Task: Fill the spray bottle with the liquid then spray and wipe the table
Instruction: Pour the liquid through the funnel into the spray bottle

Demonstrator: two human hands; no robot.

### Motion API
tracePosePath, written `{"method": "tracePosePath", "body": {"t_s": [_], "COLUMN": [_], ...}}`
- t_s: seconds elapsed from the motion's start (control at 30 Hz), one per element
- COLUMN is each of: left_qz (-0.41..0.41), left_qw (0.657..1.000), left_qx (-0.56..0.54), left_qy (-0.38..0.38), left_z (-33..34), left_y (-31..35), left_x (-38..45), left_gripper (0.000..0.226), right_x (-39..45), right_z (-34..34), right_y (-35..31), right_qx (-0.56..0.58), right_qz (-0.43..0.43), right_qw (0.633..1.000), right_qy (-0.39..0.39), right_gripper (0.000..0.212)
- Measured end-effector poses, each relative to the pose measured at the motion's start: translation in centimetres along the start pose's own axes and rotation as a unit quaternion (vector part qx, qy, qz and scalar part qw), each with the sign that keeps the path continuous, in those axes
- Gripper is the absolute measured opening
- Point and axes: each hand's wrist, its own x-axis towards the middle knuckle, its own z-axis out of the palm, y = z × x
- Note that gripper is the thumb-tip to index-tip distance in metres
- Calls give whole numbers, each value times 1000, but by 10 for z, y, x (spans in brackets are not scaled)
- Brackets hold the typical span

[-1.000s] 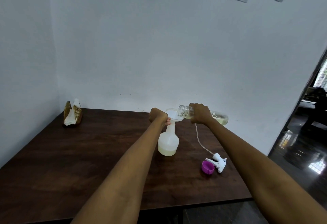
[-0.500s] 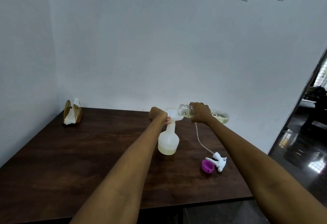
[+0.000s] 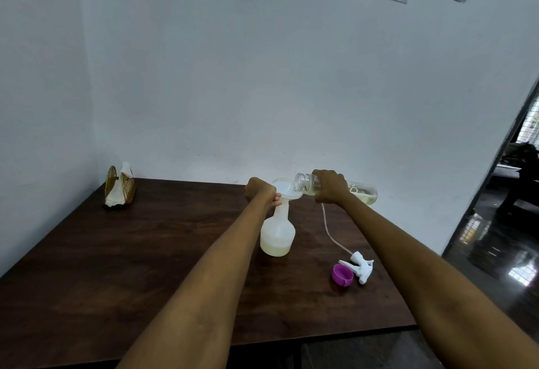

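A translucent white spray bottle (image 3: pixel 277 234) stands upright on the dark wooden table (image 3: pixel 145 266), with pale yellow liquid in its base. A white funnel (image 3: pixel 287 189) sits in its neck. My left hand (image 3: pixel 259 192) grips the neck just under the funnel. My right hand (image 3: pixel 331 186) holds a clear glass bottle (image 3: pixel 363 192) tipped on its side, its open mouth over the funnel; pale liquid lies in its far end. The white spray trigger head (image 3: pixel 360 268) with its thin tube lies on the table to the right, beside a purple cap (image 3: pixel 341 274).
A gold wire holder with white napkins (image 3: pixel 120 189) stands at the table's back left corner. White walls close the back and left. The table's right edge borders a doorway with a glossy dark floor (image 3: pixel 495 252). Paper notices hang high on the wall.
Nothing has visibly moved besides a slight camera shift; both hands keep their hold and the glass bottle stays tipped over the funnel.
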Motion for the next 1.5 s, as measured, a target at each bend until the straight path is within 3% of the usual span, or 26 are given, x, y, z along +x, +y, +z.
{"method": "tracePosePath", "body": {"t_s": [0.57,0.73,1.5], "left_qz": [2,-7,-6], "left_qw": [1000,1000,1000], "left_qx": [2,0,9], "left_qy": [3,-22,13], "left_z": [-2,-3,-2], "left_y": [2,4,5], "left_x": [-7,-12,-15], "left_gripper": [29,38,29], "right_x": [0,0,-1], "right_z": [2,3,3], "right_y": [1,1,1], "right_qx": [-9,-10,-14], "right_qz": [1,1,1], "right_qw": [1000,1000,1000], "right_qy": [2,5,2], "right_gripper": [44,43,45]}}
